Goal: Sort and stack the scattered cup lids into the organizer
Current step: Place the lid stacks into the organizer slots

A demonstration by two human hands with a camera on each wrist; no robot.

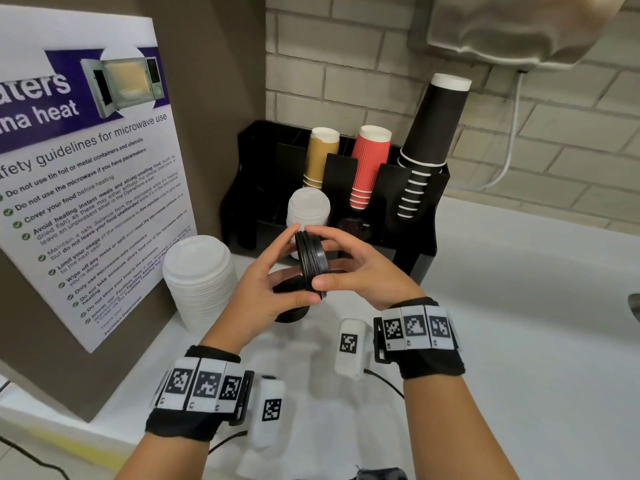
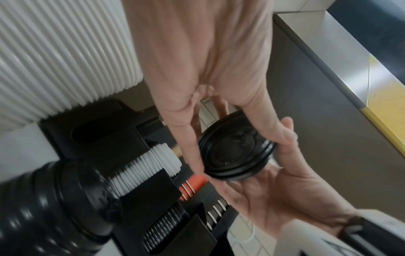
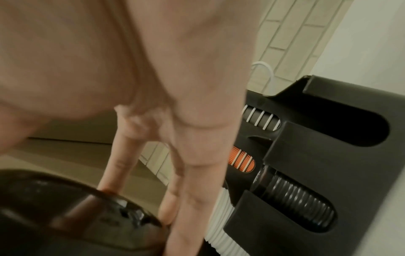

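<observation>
A small stack of black lids [image 1: 311, 263] stands on edge between both hands above the counter. My left hand [image 1: 277, 275] pinches its left face with thumb and fingers. My right hand [image 1: 346, 268] grips the right side, thumb low on the rim. The left wrist view shows the black lids [image 2: 236, 152] against the right palm [image 2: 263, 199]; the right wrist view shows their dark rim [image 3: 65, 216]. Behind stands the black organizer [image 1: 426, 244], with white lids [image 1: 308, 206] in one front slot and black lids [image 1: 353, 226] in the slot beside it.
A tall stack of large white lids [image 1: 197, 278] stands on the counter at left, by a microwave poster [image 1: 86, 168]. Another black lid stack [image 1: 291, 317] sits under my hands. Tan, red and black cups [image 1: 367, 164] fill the organizer's rear slots. White counter [image 1: 519, 306] stretches right.
</observation>
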